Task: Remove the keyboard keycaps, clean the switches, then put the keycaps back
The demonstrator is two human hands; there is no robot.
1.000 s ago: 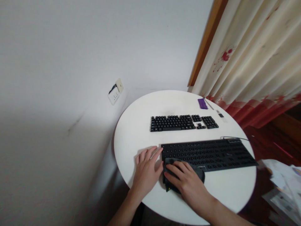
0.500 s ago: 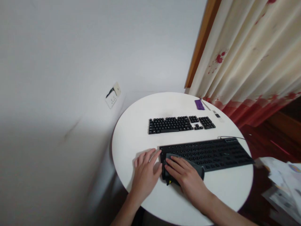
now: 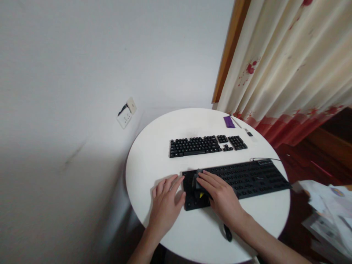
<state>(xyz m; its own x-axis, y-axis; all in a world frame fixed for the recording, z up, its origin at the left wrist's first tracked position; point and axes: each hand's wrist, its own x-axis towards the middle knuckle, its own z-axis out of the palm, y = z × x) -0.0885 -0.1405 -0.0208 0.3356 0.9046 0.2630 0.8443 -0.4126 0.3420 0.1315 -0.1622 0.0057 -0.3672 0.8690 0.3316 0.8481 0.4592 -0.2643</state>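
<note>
A black keyboard base, its keycaps off, lies across the front half of the round white table. My right hand is closed over a dark grey cloth-like thing with a yellow patch, pressed on the left part of the base. A black tapered end sticks out below that wrist; whether it belongs to the same thing I cannot tell. Flat on the table at the base's left edge, my left hand has its fingers spread, the index fingertip at the corner.
Black keycaps are laid out in keyboard order behind the base. Farther back right are a purple cloth piece and a small white-and-dark item. A cable runs along the base's back edge. Wall at left, curtain at right.
The dark grey thing has shifted and bunched under my right hand, uncovering more of the base's lower left corner. A black tapered end has come into sight below the wrist. The view has shifted slightly.
</note>
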